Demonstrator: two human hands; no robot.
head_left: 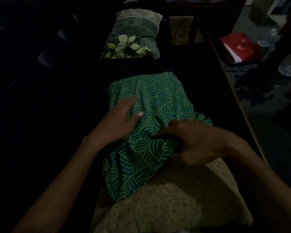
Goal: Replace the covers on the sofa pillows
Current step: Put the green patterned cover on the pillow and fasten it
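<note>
A green cover with a blue wave pattern is pulled over the far part of a pale pillow that lies lengthwise on the dark sofa. My left hand rests flat on the cover's left side with straight fingers. My right hand lies over the cover's near right edge, fingers pointing left; whether it pinches the fabric is too dark to tell. Farther along the sofa sits a second pillow in a dark cover with pale leaves.
The room is very dim. To the right runs a dark table with a light wooden edge, carrying a red book and clear plastic bottles. The sofa's back fills the left side.
</note>
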